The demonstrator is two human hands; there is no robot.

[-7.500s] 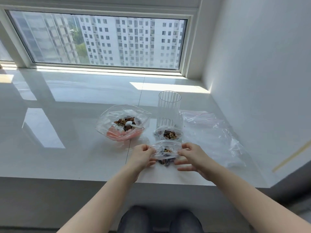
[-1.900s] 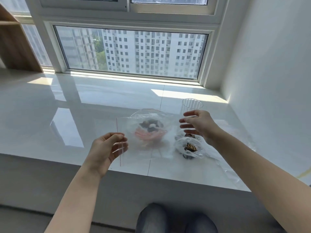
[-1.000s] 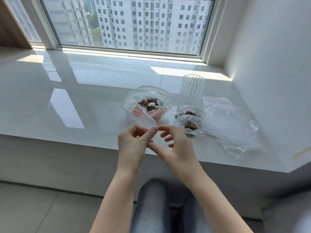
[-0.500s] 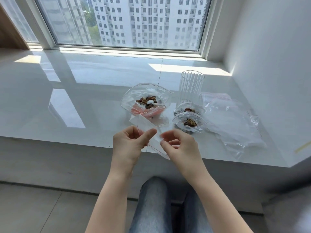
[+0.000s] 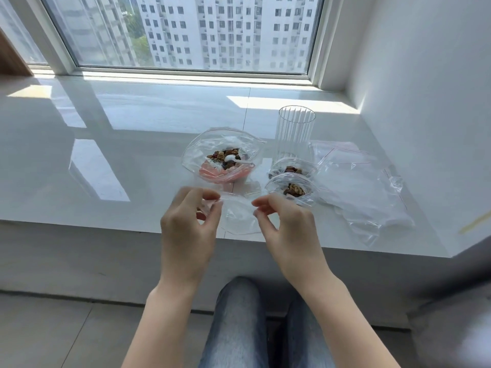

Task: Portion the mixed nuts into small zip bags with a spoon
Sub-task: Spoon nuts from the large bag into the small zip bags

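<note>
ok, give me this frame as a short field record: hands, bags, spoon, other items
left hand: pinches left top edge of empty zip bag
right hand: pinches its right top edge
empty zip bag: held over the ledge front edge
big nut bag: open, on ledge, white spoon inside
filled small bags: two, right of big bag, mouths open
ribbed glass: upright, behind them
spare bags: flat, far right

Bare forearms, no sleeves or jewelry on hands; faded blue jeans [image 5: 236,325] on legs.
</note>
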